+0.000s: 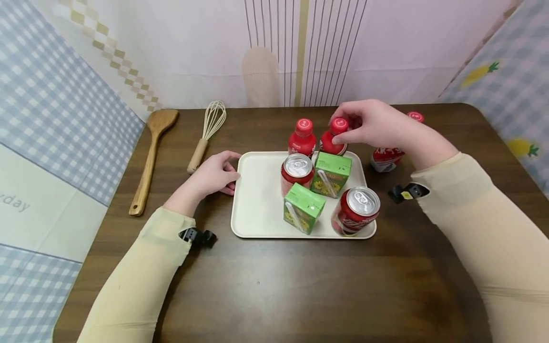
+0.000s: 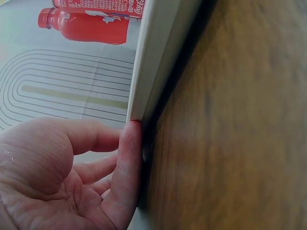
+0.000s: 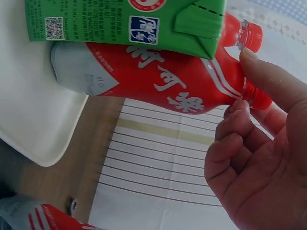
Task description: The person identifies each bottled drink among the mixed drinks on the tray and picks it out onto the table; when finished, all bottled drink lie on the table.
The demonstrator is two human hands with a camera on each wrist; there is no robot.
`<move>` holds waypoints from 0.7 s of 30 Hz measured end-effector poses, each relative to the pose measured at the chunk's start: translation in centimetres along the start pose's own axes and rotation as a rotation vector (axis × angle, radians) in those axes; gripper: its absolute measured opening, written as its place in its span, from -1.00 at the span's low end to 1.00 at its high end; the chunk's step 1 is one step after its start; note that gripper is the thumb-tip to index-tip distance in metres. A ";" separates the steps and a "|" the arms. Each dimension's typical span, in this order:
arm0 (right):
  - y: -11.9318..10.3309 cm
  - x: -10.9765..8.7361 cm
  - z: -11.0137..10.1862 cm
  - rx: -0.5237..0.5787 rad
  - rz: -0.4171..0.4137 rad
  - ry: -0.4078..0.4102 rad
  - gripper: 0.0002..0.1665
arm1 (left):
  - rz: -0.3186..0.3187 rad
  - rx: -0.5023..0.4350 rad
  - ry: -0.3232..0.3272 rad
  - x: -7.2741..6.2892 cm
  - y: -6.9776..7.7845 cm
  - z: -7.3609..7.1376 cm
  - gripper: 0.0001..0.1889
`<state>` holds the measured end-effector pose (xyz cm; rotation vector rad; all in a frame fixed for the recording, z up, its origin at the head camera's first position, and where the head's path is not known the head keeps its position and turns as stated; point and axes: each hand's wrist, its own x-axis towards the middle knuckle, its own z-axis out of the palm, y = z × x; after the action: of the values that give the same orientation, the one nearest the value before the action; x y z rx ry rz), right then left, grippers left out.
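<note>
Head view: we'd call it nearly done, with two cans (image 1: pixel 356 214), two boxes (image 1: pixel 332 166) and one bottle (image 1: pixel 301 142) on the tray (image 1: pixel 257 200), a second bottle (image 1: pixel 327 141) in our right hand (image 1: pixel 371 123), and a third bottle (image 1: pixel 386 159) left on the counter (image 1: pixel 279 286). Left wrist: our left hand (image 2: pixel 72 177) just rests loosely against the tray's edge, no pinch we can see. Right wrist: we're pinching that second bottle up top, base at the tray, can't tell if it's touching.

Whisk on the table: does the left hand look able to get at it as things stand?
Probably yes. The left hand touches the edge of the tray; the whisk lies close by, its handle nearest the hand, and nothing visible blocks the way.
</note>
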<state>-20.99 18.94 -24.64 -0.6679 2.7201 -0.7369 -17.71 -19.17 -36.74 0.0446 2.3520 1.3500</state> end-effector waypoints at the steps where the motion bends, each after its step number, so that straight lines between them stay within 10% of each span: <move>1: 0.1 0.0 0.1 0.006 0.004 0.005 -0.59 | 0.000 0.001 0.001 -0.1 0.0 0.0 -0.39; 21: 0.3 -0.3 0.9 0.007 0.024 0.087 -0.59 | 0.004 -0.008 0.012 -0.2 -0.2 0.2 -0.38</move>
<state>-20.58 18.96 -25.56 -0.6150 2.7970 -0.7869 -17.45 -19.17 -36.93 0.0388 2.3574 1.3655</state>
